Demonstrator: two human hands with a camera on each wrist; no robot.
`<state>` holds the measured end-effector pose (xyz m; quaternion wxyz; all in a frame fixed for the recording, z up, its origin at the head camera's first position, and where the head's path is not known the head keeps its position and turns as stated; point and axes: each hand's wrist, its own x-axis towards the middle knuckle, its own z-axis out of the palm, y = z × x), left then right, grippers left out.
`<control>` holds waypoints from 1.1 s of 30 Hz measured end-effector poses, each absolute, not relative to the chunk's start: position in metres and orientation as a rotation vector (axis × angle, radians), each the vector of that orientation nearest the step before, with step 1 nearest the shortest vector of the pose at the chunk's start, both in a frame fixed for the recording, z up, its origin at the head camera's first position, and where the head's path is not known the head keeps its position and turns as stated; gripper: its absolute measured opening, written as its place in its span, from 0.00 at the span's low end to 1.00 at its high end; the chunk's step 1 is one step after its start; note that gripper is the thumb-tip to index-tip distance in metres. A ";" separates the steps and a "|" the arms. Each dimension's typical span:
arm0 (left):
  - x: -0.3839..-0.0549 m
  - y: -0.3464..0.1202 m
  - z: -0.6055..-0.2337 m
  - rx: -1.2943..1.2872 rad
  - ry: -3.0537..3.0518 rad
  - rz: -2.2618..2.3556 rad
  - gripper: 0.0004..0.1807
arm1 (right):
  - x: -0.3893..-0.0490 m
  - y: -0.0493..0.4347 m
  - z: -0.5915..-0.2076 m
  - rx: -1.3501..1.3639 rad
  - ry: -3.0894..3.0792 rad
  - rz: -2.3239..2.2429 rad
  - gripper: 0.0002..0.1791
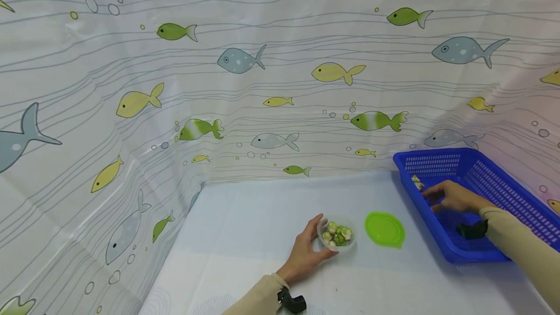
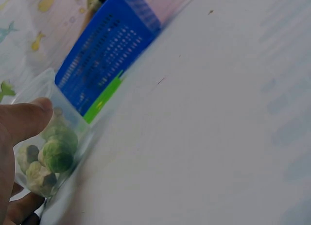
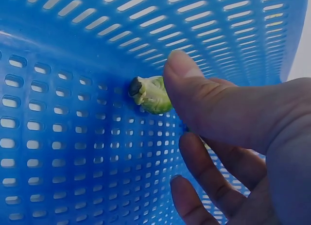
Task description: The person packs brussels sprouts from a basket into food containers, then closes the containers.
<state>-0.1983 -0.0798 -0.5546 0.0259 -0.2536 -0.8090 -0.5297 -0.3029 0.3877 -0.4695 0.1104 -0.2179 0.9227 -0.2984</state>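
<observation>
My left hand [image 1: 308, 252] grips a small clear plastic tub [image 1: 323, 244] by its sides, thumb at the near side and fingers round the far side. Inside the tub lie several Brussels sprouts [image 1: 337, 235]; the left wrist view shows them through its wall [image 2: 58, 154]. My right hand [image 1: 457, 198] reaches into a blue slotted plastic basket [image 1: 420, 213], fingers loosely bent. By its fingertips, against the basket's left wall, are pale green sprouts [image 1: 417, 182]. In the right wrist view my thumb overlaps one Brussels sprout [image 3: 153, 95], and the other fingers stand apart below.
A bright green lid [image 1: 385, 229] with a tab lies on the white table [image 1: 245, 222] between tub and basket. Behind and along both sides hangs a white sheet printed with fish [image 1: 280, 86]. A dark wrist camera [image 1: 292, 301] sits on my left wrist.
</observation>
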 end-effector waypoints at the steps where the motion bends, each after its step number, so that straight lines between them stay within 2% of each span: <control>1: -0.199 -0.080 -0.554 -0.785 -2.498 -1.637 0.53 | -0.303 0.388 -0.470 -0.643 2.708 -0.873 0.25; 15: -0.198 -0.081 -0.555 -0.766 -2.517 -1.648 0.53 | -0.313 0.389 -0.480 -0.570 2.624 -0.861 0.25; 33: -0.199 -0.081 -0.556 -0.781 -2.507 -1.648 0.53 | -0.318 0.380 -0.485 -0.559 2.661 -0.831 0.19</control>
